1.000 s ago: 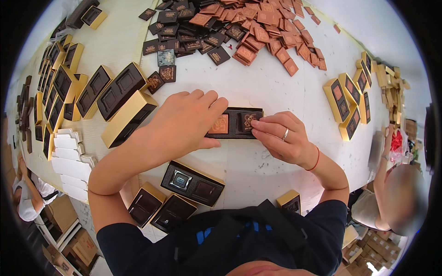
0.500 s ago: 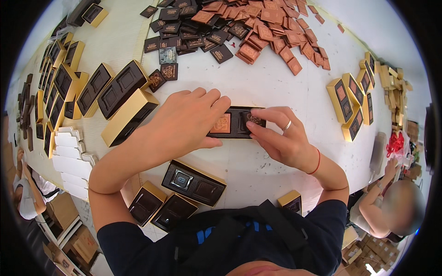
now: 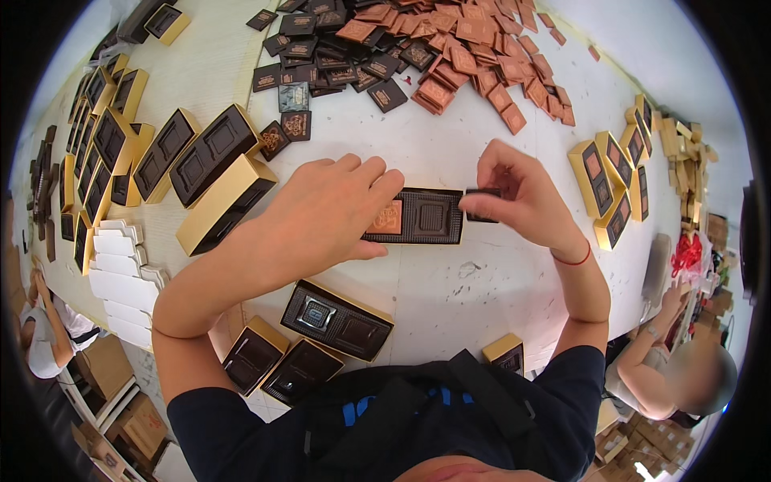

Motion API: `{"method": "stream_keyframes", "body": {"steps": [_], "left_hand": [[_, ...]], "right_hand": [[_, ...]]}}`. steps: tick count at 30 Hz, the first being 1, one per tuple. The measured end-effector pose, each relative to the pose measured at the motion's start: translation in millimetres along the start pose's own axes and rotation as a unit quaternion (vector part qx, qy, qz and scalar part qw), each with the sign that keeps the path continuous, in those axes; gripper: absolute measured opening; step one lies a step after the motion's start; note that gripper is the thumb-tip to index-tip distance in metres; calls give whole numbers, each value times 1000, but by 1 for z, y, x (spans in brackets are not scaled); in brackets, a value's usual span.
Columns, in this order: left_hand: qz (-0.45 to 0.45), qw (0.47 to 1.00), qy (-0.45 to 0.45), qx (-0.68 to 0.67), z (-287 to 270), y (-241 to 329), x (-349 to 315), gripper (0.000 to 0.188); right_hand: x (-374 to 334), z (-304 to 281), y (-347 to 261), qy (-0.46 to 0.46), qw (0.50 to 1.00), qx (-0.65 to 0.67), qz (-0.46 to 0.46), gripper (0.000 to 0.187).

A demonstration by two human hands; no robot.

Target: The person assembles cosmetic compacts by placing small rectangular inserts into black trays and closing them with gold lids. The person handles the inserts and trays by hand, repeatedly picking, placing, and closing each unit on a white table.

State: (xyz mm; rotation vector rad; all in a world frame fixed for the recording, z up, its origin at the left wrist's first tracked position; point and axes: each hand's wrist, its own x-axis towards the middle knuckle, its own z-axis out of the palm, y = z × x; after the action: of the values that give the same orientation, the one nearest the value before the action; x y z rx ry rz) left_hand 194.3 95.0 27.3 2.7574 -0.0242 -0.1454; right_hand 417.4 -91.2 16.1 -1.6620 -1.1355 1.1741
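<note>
A long gold box with a dark two-well tray [image 3: 434,215] lies flat in front of me. My left hand [image 3: 337,201] spans its left part, thumb along the near side and fingers over the far side, gripping it. A copper-coloured wrapped square [image 3: 389,217] shows in the left well, partly covered by that hand. The right well holds nothing. Just past the box's right end, my right hand [image 3: 522,193] pinches a dark wrapped square [image 3: 483,206] between thumb and fingers, above the table; the fingers hide part of it.
Piles of dark squares [image 3: 321,56] and copper squares [image 3: 490,48] lie at the far side. Gold boxes with bare trays [image 3: 165,157] crowd the left, beside white cartons [image 3: 120,269]. Filled boxes [image 3: 594,181] stand right. More boxes [image 3: 337,320] sit near me. A person [image 3: 642,377] is at right.
My right hand has lifted the dark square out of the right well and moved right with it, baring the well. The left hand and the box have stayed put.
</note>
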Motion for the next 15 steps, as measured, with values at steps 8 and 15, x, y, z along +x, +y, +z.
{"method": "stream_keyframes", "body": {"steps": [8, 15], "left_hand": [[-12, 1000, -4, -4, 2, 0, 0, 62], [-17, 1000, -2, 2, 5, 0, 0, 64]], "right_hand": [[-20, 51, -5, 120, 958, -191, -175, 25], [-20, 40, -8, 58, 832, -390, -390, 31]]}}
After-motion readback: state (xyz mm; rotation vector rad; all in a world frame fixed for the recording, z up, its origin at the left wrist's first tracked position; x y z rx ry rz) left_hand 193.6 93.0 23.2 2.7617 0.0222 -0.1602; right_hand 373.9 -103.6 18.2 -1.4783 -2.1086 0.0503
